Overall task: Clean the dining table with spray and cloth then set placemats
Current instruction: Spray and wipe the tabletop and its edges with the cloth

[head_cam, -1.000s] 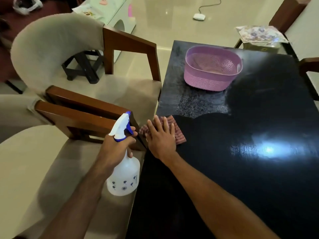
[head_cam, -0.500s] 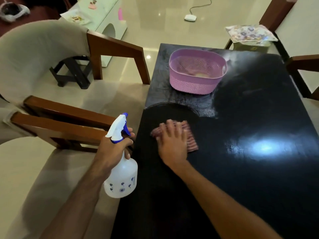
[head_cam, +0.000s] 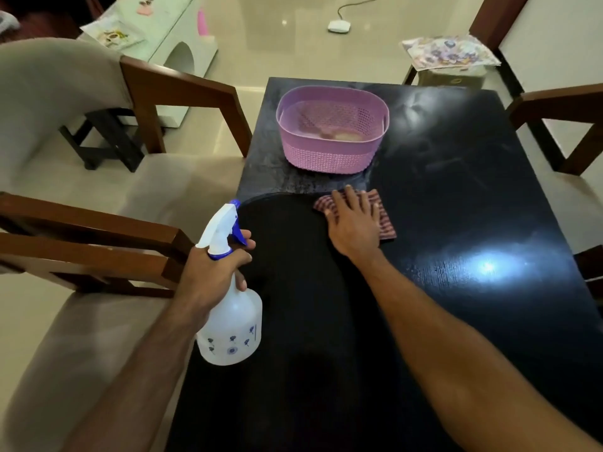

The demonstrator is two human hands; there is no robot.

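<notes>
While the right hand lies flat on the striped cloth, fingers straight and spread, the cloth is pressed against the black desk just in front of the purple basket, apart from it. Basket stands near the desk's far left corner; something pale lies inside, can't tell what. Desk surface behind and left of the basket looks speckled and dull; the near part looks dark and glossy with a bright light reflection toward the right edge.

Left hand grips the spray bottle by the neck, fingers curled round it, one finger at the blue trigger. Bottle is upright, held at the desk's left edge, nozzle pointing away from the person.

Floral placemats are stacked on a stool beyond the far right corner, off the desk. Wooden chairs stand at the left side.
</notes>
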